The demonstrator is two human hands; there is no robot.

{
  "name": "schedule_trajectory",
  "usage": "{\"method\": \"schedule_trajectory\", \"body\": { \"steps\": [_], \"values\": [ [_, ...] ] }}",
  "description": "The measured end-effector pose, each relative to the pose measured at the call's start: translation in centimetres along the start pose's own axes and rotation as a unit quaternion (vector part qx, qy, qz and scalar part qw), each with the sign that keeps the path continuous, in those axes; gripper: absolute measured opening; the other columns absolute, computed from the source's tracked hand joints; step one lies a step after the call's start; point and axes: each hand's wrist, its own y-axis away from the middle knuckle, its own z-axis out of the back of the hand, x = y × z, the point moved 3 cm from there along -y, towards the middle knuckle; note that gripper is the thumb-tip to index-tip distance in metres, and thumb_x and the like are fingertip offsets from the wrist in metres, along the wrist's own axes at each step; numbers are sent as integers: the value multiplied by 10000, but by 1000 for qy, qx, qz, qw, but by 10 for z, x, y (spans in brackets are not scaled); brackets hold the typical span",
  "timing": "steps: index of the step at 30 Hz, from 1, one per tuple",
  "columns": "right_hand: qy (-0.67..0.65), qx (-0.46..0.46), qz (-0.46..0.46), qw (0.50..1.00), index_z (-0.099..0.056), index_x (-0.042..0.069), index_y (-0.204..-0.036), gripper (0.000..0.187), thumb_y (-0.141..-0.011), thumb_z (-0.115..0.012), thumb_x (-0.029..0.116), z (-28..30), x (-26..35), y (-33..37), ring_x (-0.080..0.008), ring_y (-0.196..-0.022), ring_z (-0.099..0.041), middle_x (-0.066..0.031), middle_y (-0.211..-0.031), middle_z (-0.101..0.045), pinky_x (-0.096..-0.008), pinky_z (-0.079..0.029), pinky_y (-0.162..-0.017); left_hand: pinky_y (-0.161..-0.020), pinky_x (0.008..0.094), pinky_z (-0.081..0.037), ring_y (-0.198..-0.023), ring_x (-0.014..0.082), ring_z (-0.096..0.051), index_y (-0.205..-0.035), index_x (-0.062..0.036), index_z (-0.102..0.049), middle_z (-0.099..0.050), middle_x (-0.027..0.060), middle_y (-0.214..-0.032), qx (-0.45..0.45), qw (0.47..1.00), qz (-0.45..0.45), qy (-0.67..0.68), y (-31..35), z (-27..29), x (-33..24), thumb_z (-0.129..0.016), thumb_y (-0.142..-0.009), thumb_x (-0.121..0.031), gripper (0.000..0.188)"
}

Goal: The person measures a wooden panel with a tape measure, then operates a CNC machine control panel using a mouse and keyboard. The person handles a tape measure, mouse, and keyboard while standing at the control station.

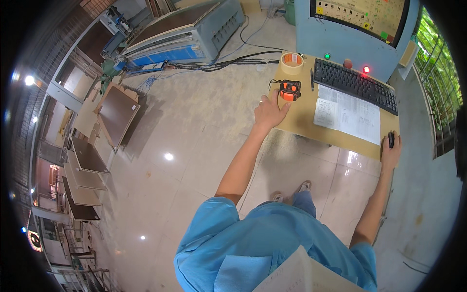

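Note:
At the left edge of a tan desk board (296,121), my left hand (270,113) rests with its fingers apart and nothing in them. Just beyond its fingertips lies a black and orange tape measure (290,91). My right hand (390,153) is wrapped over a black computer mouse (390,140) at the board's right end. A black keyboard (355,85) stretches along the far side. Printed sheets (357,117) lie between it and me, with a small slip on top. Beside the keyboard's left end is a dark pen (312,80).
A roll of tape (292,63) stands at the board's far left corner. Behind rises a blue cabinet (335,39) with a lit monitor (365,14). Cables (233,61) cross the floor toward a blue flatbed machine (194,41). Brown panels (116,114) lean at the left.

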Motion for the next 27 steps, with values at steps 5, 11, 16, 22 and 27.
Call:
{"method": "schedule_trajectory", "body": {
  "steps": [5, 11, 16, 22, 27],
  "values": [
    [14, -12, 10, 1000, -621, 133, -1427, 499, -968, -654, 326, -1, -2, -1, -419, -1368, -533, -231, -1526, -511, -477, -454, -1119, -873, 534, -563, -1034, 475, -698, -1577, -226, -378, -602, 277, -1243, -13, 1000, 18, 21, 3, -5, 3, -557, -956, -664, 780],
    [-27, -23, 9, 999, -675, 133, -1355, 441, -919, -686, 204, 0, 2, 1, -468, -1333, -543, -287, -1489, -525, -483, -474, -1098, -879, 541, -563, -1055, 461, -698, -1572, -230, -399, -617, 262, -1257, -61, 998, 10, -4, -2, -8, 8, -565, -945, -687, 793],
    [-38, -52, -8, 998, -689, 153, -1334, 445, -899, -698, 246, 4, 9, 6, -445, -1304, -577, -274, -1444, -572, -478, -478, -1094, -888, 538, -554, -1077, 444, -697, -1551, -246, -421, -643, 238, -1244, -54, 998, 12, -8, 0, -8, 5, -595, -954, -636, 734],
    [-7, -56, -27, 998, -700, 178, -1327, 432, -911, -680, 295, 10, 22, 7, -421, -1307, -587, -256, -1462, -568, -485, -484, -1082, -885, 516, -558, -1085, 412, -700, -1540, -253, -439, -667, 208, -1230, -69, 998, 8, 10, 5, -5, 2, -594, -969, -606, 689],
    [-5, -54, -35, 998, -702, 178, -1322, 432, -907, -682, 291, 11, 22, 7, -418, -1299, -596, -247, -1458, -576, -484, -496, -1068, -887, 511, -558, -1092, 412, -699, -1521, -250, -473, -668, 208, -1243, -88, 996, -2, -1, 6, -6, 1, -591, -970, -612, 670]
  ]
}}
